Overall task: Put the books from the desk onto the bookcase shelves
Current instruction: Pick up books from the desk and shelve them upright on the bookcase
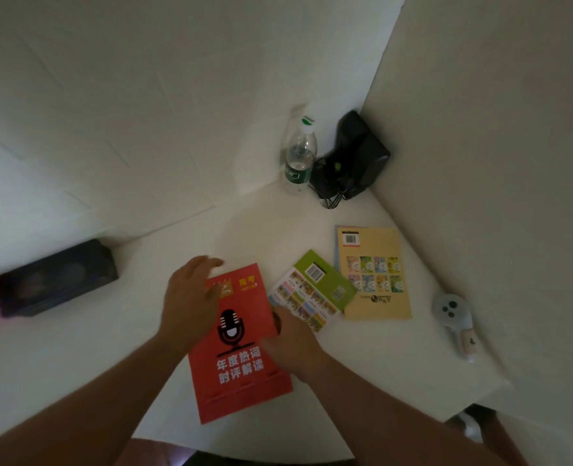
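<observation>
Red book (241, 344) lies flat on the white worktop (362, 375), near the front edge, cover up with a black microphone graphic and white characters, tilted slightly so its top leans toward 11 o'clock. Left hand (187, 304) rests on the book's upper left corner, palm down, fingers (207, 262) spread fairly wide and roughly straight, reaching past the top edge at 12 o'clock. Right hand (295, 344) sits at the book's right edge, at 3 o'clock from the microphone; fingers point toward the book and look lightly bent, but blur hides whether they pinch the edge, so cannot tell. At 2 o'clock from the red book, a green book (315, 290) lies back cover up, barcode showing, turned diagonally, its right corner overlapping a yellow book (376, 274) that also lies back cover up with a grid of small pictures. Under the yellow book a bluish edge shows at its left side. At 3 o'clock, near the right wall, a small grey handheld device (453, 314) with dots on its round head. At 12 o'clock in the corner, a clear water bottle (298, 156) stands upright, touching or just beside a black bag (355, 159) with cords. At 9 o'clock, a dark box (59, 277) on the worktop's left part.
</observation>
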